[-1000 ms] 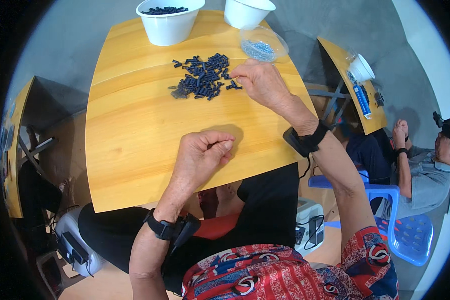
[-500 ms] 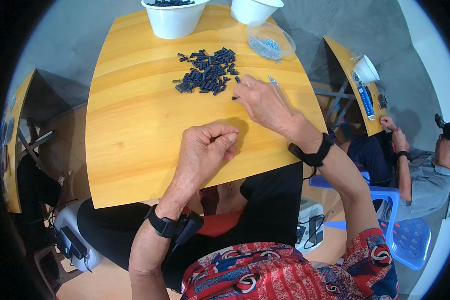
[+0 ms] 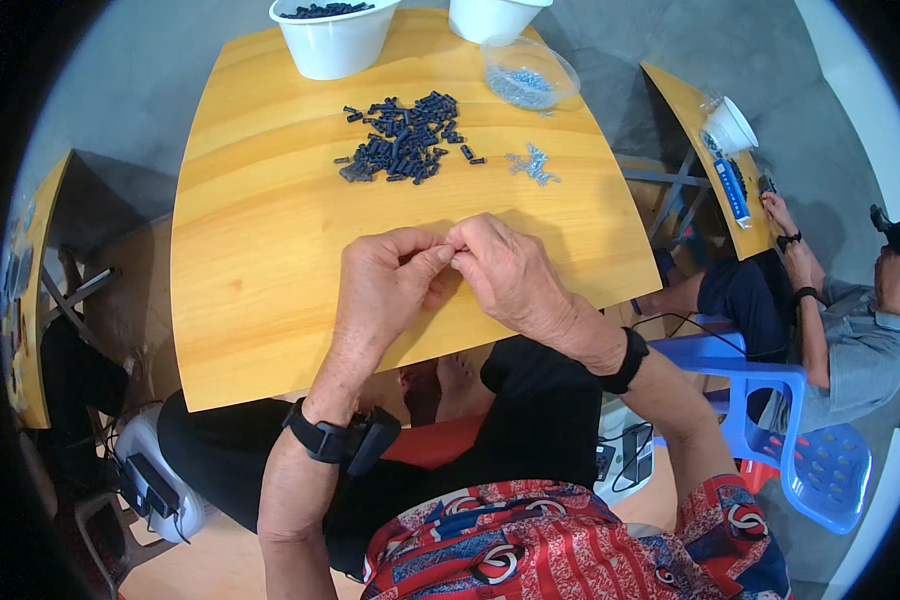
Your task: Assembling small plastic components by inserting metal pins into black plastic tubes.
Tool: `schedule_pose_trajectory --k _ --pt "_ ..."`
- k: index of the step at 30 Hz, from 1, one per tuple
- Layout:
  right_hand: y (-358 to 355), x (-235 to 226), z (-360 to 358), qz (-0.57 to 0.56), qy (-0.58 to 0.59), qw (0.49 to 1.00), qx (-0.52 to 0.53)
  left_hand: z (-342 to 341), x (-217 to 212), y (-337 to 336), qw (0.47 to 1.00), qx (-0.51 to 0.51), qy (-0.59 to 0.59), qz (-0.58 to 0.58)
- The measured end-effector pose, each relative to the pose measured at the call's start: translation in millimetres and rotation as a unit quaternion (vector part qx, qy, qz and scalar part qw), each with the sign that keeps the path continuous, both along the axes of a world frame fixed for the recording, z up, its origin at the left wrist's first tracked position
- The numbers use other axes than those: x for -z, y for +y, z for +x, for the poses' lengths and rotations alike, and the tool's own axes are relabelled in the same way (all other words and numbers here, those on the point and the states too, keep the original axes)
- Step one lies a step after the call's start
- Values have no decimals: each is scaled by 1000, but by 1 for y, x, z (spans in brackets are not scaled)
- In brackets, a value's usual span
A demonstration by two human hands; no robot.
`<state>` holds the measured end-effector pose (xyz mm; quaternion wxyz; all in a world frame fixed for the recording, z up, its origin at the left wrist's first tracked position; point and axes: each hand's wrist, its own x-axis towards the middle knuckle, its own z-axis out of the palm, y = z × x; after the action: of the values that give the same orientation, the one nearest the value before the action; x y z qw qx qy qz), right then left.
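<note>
My left hand (image 3: pixel 388 285) and my right hand (image 3: pixel 505 270) meet fingertip to fingertip over the near half of the wooden table (image 3: pixel 260 260). Both are closed in a pinch. Whatever sits between the fingertips is hidden by them. Beyond my hands lies a pile of small black cylindrical plastic parts (image 3: pixel 400 140). A couple of loose black parts (image 3: pixel 472 154) rest just right of that pile. Farther right is a small scatter of shiny silvery metal pieces (image 3: pixel 535 165), too small to name surely.
At the far edge stand a white tub (image 3: pixel 335 45) filled with black parts and a second white tub (image 3: pixel 495 18). A clear round dish (image 3: pixel 530 75) of silvery pieces is near them. To the right, another person sits at a separate table (image 3: pixel 705 150) beside a blue stool (image 3: pixel 795 440).
My right hand has come from beside the black pile, toward me, to meet my left fingertips. The silvery scatter it partly covered now shows. My left hand has stayed nearly in place.
</note>
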<state>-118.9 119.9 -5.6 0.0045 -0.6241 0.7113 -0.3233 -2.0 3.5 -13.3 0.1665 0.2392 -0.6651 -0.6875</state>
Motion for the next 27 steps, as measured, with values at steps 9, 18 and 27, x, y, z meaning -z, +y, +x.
schedule_pose_trajectory --k 9,18,27 --pt "3 1 9 -55 -153 985 55 7 7 -8 991 11 61 119" --pt "2 1 17 -86 -77 992 57 5 9 -9 981 30 92 166" --pt "5 -1 18 -118 -94 985 83 7 6 -11 985 38 68 154"
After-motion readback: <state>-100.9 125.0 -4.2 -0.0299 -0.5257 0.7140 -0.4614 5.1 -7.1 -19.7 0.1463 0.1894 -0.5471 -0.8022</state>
